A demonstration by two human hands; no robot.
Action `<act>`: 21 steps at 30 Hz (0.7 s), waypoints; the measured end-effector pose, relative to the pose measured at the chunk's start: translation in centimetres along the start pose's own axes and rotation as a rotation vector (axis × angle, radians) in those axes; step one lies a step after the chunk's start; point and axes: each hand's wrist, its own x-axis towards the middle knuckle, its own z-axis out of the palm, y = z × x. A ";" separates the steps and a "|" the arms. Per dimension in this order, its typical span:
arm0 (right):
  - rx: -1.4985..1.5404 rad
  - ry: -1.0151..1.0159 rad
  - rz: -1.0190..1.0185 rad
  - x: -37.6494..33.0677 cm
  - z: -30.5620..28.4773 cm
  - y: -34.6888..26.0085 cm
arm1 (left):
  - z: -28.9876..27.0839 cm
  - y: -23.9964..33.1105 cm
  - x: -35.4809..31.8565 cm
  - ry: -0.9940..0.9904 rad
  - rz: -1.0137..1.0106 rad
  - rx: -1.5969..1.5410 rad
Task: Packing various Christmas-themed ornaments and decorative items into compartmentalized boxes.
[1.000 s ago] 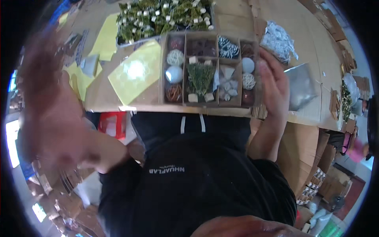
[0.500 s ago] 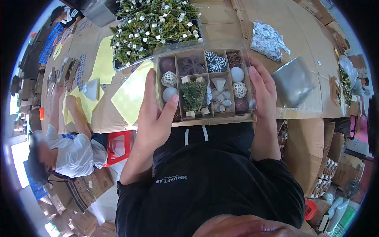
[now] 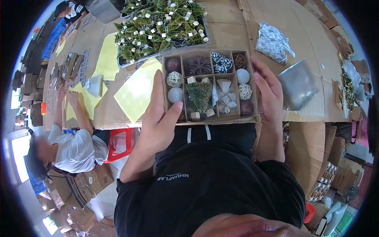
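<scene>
Between my two hands is a divided cardboard box (image 3: 215, 75) under a clear plastic cover. Its compartments hold white and dark balls, wicker balls, a purple snowflake (image 3: 197, 65), white-tipped pine cones (image 3: 222, 63), a small green tree with pale wooden blocks (image 3: 199, 96) and white pieces. My left hand (image 3: 160, 118) grips the left side, its thumb over the lower left corner. At the right side, my right hand (image 3: 269, 93) holds the box with curled fingers. The box is over the table's near edge.
Beyond the box stands a tray (image 3: 208, 29) heaped with small green trees. Yellow sheets (image 3: 136, 93) lie to the left, a pile of silvery packets (image 3: 273, 42) and a clear grey sheet (image 3: 299, 85) to the right. A co-worker in white (image 3: 77, 152) sits at left.
The cover over the box now sits flatter, where its far edge stood out beyond the box before. My hands stay on the box's sides, and the view has shifted slightly.
</scene>
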 end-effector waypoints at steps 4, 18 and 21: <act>-0.108 0.005 -0.022 -0.8 0.3 0.1 | -0.3 -0.6 -0.6 0.008 -0.039 -0.094; -0.111 0.006 0.079 -1.6 -0.6 1.9 | 0.2 -2.8 -2.7 -0.042 -0.047 -0.421; -0.143 -0.012 0.106 -2.0 -0.9 1.0 | -0.7 -4.6 -2.7 -0.116 0.004 -0.521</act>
